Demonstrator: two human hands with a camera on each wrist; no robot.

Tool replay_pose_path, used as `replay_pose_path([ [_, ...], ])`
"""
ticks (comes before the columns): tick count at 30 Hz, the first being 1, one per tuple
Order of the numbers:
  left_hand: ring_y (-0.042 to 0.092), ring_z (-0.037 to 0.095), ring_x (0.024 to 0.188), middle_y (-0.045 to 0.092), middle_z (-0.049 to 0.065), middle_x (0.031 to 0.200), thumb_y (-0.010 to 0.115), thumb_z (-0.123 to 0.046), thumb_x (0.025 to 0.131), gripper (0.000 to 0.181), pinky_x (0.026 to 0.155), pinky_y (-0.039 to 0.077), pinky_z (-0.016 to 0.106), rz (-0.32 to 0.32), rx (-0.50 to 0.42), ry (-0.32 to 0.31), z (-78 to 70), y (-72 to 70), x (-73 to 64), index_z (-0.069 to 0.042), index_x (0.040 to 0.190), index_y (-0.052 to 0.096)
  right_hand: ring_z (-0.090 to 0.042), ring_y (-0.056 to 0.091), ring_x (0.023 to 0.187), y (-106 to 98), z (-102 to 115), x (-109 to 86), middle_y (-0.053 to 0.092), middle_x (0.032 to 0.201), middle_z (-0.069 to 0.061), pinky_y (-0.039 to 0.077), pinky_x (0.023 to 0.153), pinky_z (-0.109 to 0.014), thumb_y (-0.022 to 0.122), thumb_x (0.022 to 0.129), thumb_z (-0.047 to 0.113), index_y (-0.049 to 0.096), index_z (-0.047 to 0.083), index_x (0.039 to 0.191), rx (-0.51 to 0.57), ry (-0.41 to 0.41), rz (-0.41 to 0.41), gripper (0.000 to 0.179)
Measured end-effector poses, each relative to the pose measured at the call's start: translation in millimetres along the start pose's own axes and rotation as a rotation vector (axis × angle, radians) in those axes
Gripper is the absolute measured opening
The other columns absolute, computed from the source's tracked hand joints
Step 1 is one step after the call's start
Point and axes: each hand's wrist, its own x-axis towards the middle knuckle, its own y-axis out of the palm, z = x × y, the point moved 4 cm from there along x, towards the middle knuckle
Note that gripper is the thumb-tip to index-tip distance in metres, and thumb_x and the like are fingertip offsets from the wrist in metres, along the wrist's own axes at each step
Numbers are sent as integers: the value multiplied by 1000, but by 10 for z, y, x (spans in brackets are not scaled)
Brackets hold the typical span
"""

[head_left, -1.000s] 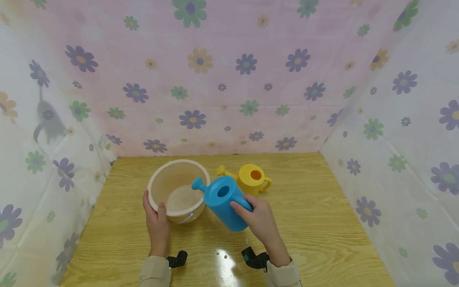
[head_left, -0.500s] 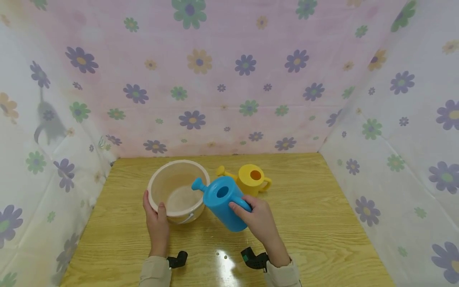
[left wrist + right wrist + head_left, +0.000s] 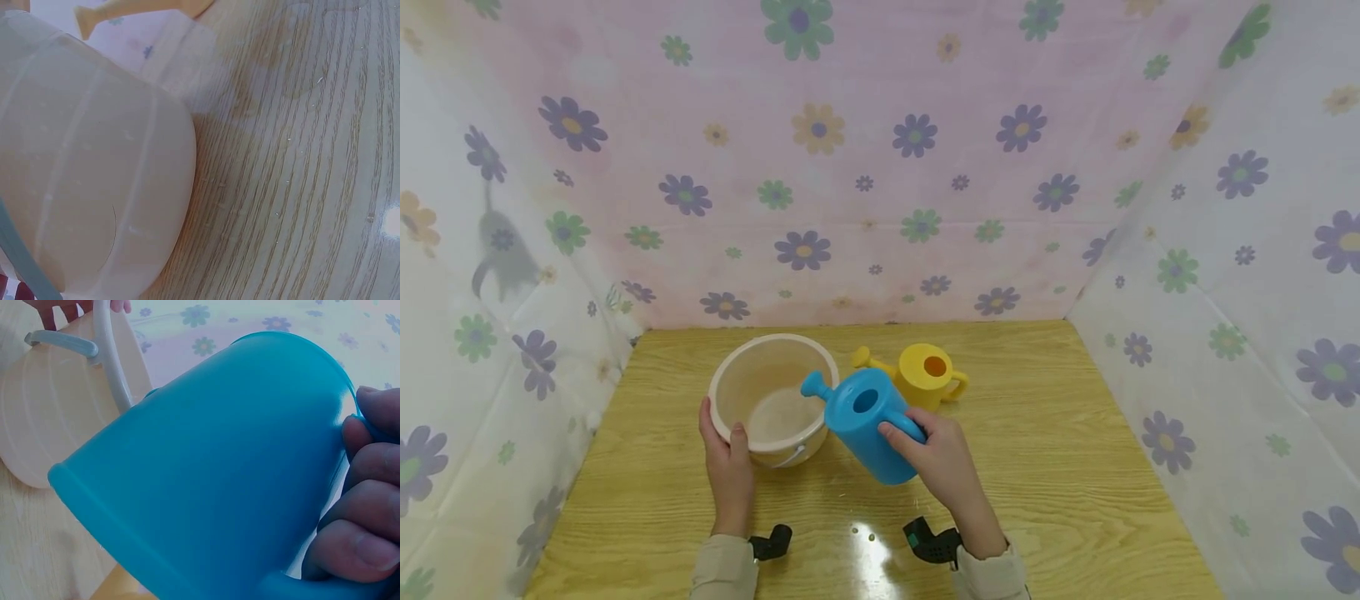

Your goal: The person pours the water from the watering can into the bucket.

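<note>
My right hand [image 3: 946, 457] grips the handle of a blue watering can [image 3: 868, 429], its fingers [image 3: 369, 494] curled round it in the right wrist view. The can leans left, its spout head over the right side of a cream bucket [image 3: 760, 447]. On the bucket's left, my left hand [image 3: 730, 475] holds the rim, thumb over the edge and fingers along the outside. No water stream shows at the spout. The left wrist view shows the bucket's ribbed wall [image 3: 106, 162] close up, and the left hand is mostly hidden there.
Behind the blue can stands a yellow watering can [image 3: 923, 375], partly covered by it. Drops and small specks lie on the wooden table [image 3: 1045, 467] near its front. Flowered cloth [image 3: 880, 158] walls in the back and both sides.
</note>
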Motion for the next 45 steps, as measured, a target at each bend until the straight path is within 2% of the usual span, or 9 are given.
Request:
replay_pose_path([
  [7,29,19,127,23,-8,144,43,-20,93,58,100,26,38,0,5,-12,-12,13,9,-41,139,15,-10,59,66,0,-13,7,60,70,6,50,63,-28,63,80,39,60,18,74,-1,-20,-3,22],
  [11,29,21,127,22,-6,144,41,-18,93,58,99,27,39,2,6,-12,-100,10,-18,-40,140,15,-10,59,67,3,-1,14,61,71,6,49,64,-28,64,81,35,60,18,74,14,8,6,18],
  [17,28,28,127,20,1,146,37,-16,94,57,99,26,40,11,-11,12,-294,15,-85,-36,141,13,-10,60,69,-39,214,-28,61,72,3,50,64,-31,65,81,20,60,13,75,48,26,-4,11],
  [22,28,28,127,20,0,146,37,-16,94,57,100,25,41,9,-11,0,-331,11,-90,-37,141,13,-9,59,68,-52,290,-37,61,72,4,50,65,-30,65,81,19,60,13,74,49,25,4,10],
  [29,30,20,126,21,-10,144,40,-23,94,56,98,28,42,2,19,-30,-16,1,-10,-43,139,14,-10,58,66,-60,311,-47,59,69,3,49,65,-29,64,82,18,58,13,72,54,32,24,13],
  [35,29,20,127,21,-9,144,40,-24,94,56,99,27,41,9,10,-7,-19,9,0,-40,140,13,-11,58,68,-62,306,-43,60,72,2,49,66,-32,64,82,17,59,12,73,64,51,23,12],
  [45,29,19,127,20,-10,144,40,-23,94,56,99,28,40,10,11,-21,-10,10,1,-44,139,13,-12,58,69,-55,287,-38,60,73,2,50,67,-33,64,82,17,59,12,74,73,56,22,10],
])
